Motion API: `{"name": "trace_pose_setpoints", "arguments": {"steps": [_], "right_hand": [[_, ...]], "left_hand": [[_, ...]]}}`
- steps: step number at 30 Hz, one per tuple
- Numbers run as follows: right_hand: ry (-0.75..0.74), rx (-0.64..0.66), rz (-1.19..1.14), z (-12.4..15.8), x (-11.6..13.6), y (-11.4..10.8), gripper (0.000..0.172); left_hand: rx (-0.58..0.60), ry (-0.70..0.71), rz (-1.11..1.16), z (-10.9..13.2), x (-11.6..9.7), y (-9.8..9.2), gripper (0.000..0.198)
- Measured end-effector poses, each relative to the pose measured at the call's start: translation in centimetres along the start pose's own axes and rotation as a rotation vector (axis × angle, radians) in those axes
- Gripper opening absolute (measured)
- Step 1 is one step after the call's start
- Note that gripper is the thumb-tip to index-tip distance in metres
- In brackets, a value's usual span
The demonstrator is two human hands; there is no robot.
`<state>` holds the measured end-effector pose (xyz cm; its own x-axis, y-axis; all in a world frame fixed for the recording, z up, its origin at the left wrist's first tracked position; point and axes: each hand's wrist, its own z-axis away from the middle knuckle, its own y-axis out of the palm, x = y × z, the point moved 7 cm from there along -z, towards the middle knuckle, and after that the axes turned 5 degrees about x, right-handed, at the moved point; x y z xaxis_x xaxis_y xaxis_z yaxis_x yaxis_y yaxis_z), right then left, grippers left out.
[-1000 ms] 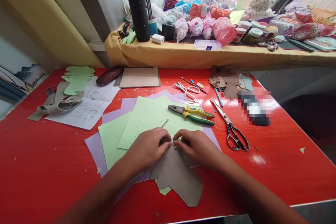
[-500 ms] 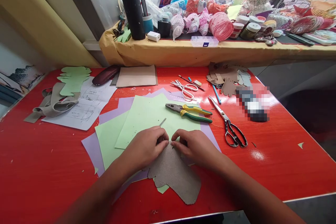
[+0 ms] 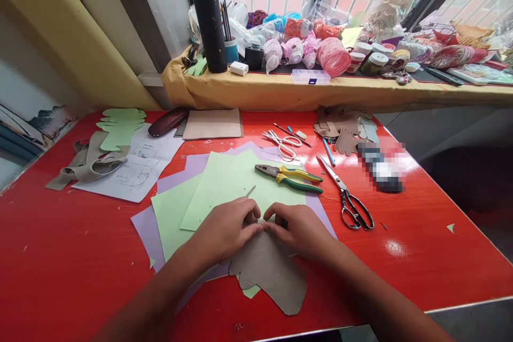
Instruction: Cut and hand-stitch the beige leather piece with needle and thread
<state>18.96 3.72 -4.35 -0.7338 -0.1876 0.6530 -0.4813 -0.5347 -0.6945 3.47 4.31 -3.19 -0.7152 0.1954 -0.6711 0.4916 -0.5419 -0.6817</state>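
My left hand (image 3: 227, 227) and my right hand (image 3: 298, 228) meet fingertip to fingertip at the top edge of a grey-brown felt cutout (image 3: 268, 272) that lies on green paper sheets (image 3: 224, 184) over lilac sheets. Both hands are closed in a pinch on the felt's upper edge. A thin metal needle (image 3: 250, 191) sticks out just past my left fingers; whether the hand holds it is hidden. Something small and pale shows between my fingertips, too small to name.
Yellow-green pliers (image 3: 290, 175) lie just beyond my hands, large black scissors (image 3: 348, 197) to the right, white-handled scissors (image 3: 285, 141) farther back. On the red table (image 3: 60, 246), grey strips and a drawing sheet (image 3: 132, 168) lie left, felt scraps (image 3: 344, 128) back right. A cluttered windowsill (image 3: 320, 88) runs behind.
My fingertips have closed together at the felt's top edge. The camera view shifted slightly; the table's things have stayed put.
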Motion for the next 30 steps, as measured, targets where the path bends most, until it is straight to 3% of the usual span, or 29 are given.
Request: {"name": "trace_pose_setpoints", "arguments": {"steps": [6, 15, 24, 30], "right_hand": [[-0.01, -0.029, 0.003, 0.1, 0.3, 0.0, 0.014], [-0.077, 0.005, -0.012, 0.8, 0.9, -0.3, 0.018], [-0.065, -0.025, 0.064, 1.1, 0.9, -0.2, 0.02], [-0.063, -0.039, 0.033, 1.1, 0.8, -0.3, 0.021]], "left_hand": [[-0.011, -0.003, -0.068, 0.2, -0.4, 0.3, 0.002], [-0.009, 0.021, 0.027, 0.5, -0.3, 0.1, 0.004], [0.009, -0.032, -0.051, 0.7, -0.2, 0.1, 0.003], [0.027, 0.022, -0.067, 0.9, -0.6, 0.1, 0.004]]}}
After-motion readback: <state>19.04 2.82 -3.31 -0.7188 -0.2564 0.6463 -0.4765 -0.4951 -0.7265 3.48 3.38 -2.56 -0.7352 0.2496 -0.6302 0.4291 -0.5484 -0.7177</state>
